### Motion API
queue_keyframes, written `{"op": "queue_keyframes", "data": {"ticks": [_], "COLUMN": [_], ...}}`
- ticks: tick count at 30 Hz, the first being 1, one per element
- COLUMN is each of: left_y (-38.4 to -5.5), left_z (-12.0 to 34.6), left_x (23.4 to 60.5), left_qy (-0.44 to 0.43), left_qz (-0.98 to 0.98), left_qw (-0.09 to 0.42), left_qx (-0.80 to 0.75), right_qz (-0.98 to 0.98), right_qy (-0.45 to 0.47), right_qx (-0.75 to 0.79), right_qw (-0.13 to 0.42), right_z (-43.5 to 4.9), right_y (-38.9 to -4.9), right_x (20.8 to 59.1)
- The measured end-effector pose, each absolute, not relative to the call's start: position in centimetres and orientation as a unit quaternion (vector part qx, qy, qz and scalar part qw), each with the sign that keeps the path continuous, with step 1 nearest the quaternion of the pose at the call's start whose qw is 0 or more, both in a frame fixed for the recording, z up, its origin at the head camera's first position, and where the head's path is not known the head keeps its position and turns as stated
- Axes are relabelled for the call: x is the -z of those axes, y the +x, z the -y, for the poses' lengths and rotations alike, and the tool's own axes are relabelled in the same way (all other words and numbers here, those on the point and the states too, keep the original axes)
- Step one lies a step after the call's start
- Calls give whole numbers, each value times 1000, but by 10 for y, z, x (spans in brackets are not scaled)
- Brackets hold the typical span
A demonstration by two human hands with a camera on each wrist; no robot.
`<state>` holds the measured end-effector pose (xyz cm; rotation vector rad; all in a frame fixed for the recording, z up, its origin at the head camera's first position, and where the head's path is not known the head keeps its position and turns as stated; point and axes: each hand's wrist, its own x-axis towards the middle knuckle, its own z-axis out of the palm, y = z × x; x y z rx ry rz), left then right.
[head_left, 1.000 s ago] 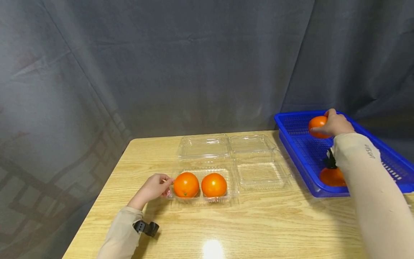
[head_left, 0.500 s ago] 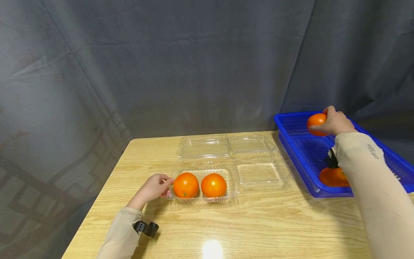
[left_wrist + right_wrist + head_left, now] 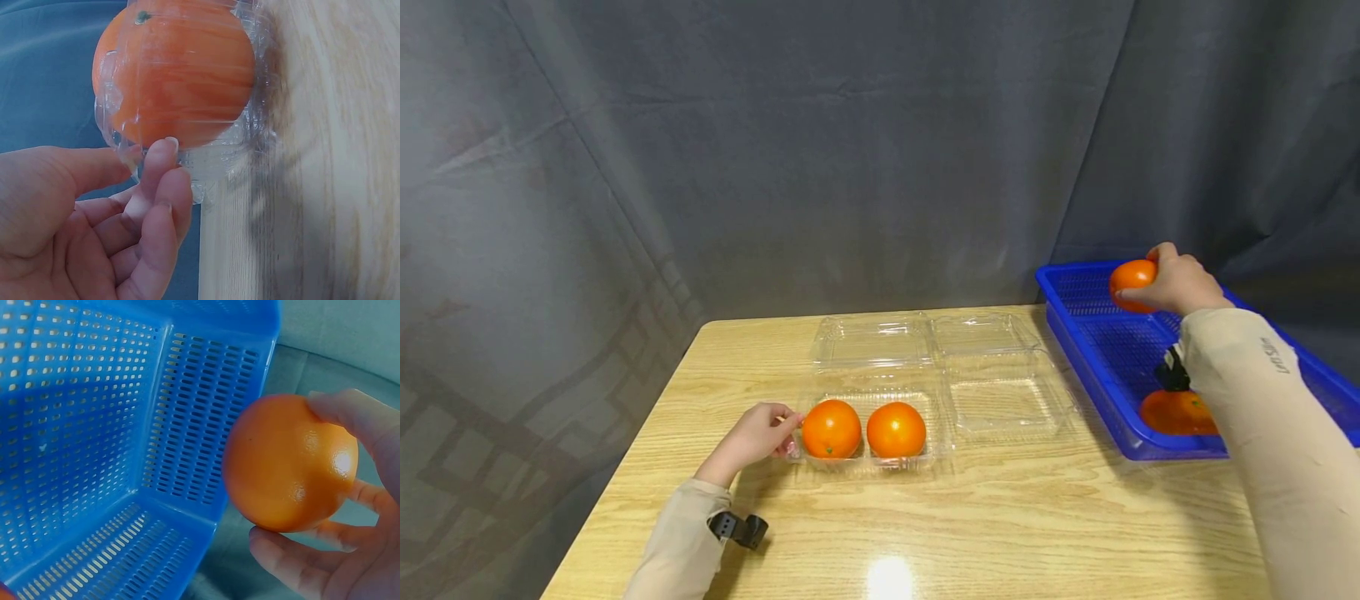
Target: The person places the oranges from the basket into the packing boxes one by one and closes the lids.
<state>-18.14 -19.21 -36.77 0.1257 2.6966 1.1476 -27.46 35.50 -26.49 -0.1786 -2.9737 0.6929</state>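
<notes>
Grey cloth behind; at right, right hand, clamped round glossy orange fruit, edges higher, keeping it aloft; lower left, left hand pinches clear plastic box.

Held orange (glossy), two oranges in clear container

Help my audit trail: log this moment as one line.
left hand: pinches clear container | right hand: holds orange near blue basket | inside container: two oranges
</notes>
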Motion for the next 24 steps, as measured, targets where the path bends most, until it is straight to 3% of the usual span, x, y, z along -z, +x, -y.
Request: {"op": "queue_keyframes", "data": {"ticks": [24], "left_y": [-181], "left_z": [190], "left_x": [366], "left_qy": [41], "left_qz": [-917], "left_qw": [106], "left_qx": [-382], "right_qz": [976], "right_qy": [-15], "right_qx": [-205], "right_qw": [68], "right_z": [-342], "right_y": [-267], "right_x": [251]}}
